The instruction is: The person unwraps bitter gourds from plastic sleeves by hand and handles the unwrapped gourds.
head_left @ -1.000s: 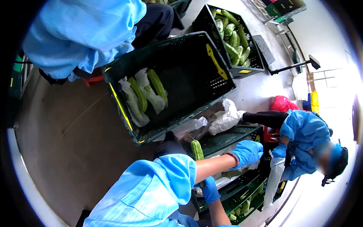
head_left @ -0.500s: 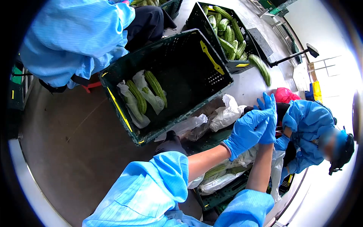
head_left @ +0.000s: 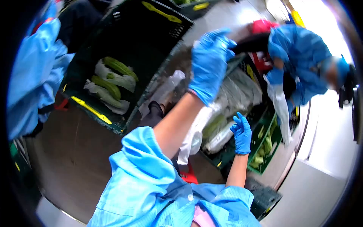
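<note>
My left hand (head_left: pixel 210 66), in a blue glove, is raised over pale plastic bags near the edge of a dark green crate (head_left: pixel 130 120). Its fingers are bent and blurred, and whatever may be between them is hidden. Lower down, my right hand (head_left: pixel 242 135), also gloved, hovers beside a wrapped gourd (head_left: pixel 220 140) with its fingers apart and nothing in them. Clear and white plastic bags (head_left: pixel 242 89) lie over a second crate between the hands. In the large crate lie two long, ribbed green gourds (head_left: pixel 106 86), each partly sleeved in white plastic.
On the right sits a person in a blue smock (head_left: pixel 302 60), holding a white plastic bag (head_left: pixel 279 109). Another person's blue sleeve (head_left: pixel 34 75) is at the left. A green crate (head_left: pixel 263 147) with gourds stands lower right. Near my body is a red stool (head_left: pixel 189 174).
My hands, which were together, have parted: the left is up and to the left, the right lower down. The view has swung, so the large crate appears farther left.
</note>
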Demonstrator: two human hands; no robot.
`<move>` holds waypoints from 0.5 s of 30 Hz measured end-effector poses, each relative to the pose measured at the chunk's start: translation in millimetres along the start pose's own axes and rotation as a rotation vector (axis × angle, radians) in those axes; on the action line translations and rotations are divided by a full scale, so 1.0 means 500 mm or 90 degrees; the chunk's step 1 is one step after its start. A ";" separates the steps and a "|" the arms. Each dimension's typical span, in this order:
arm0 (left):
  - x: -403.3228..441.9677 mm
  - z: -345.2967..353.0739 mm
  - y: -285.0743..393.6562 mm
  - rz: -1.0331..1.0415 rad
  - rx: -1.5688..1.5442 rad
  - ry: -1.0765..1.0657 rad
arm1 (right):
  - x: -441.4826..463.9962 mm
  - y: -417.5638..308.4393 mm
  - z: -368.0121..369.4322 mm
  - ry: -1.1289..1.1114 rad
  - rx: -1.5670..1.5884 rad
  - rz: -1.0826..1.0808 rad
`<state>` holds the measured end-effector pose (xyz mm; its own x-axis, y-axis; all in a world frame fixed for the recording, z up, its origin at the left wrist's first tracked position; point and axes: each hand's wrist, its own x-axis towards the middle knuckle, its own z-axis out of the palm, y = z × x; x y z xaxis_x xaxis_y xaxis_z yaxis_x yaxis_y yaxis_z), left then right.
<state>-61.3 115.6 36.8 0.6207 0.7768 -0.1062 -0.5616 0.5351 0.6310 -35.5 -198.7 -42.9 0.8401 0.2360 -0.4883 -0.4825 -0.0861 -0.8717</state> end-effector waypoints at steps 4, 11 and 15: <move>0.007 -0.028 -0.006 -0.087 0.021 -0.012 | -0.058 0.088 -0.137 0.125 0.025 0.073; -0.003 -0.042 -0.030 -0.179 0.005 -0.051 | -0.022 0.236 -0.118 0.040 -0.041 0.196; -0.005 -0.044 -0.042 -0.222 -0.061 -0.061 | 0.074 0.311 -0.095 0.160 -0.171 0.212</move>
<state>-63.3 109.7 7.0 0.8293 0.5105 -0.2271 -0.3538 0.7944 0.4937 -67.6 -249.1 -198.3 0.7012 -0.0843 -0.7079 -0.6813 -0.3715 -0.6307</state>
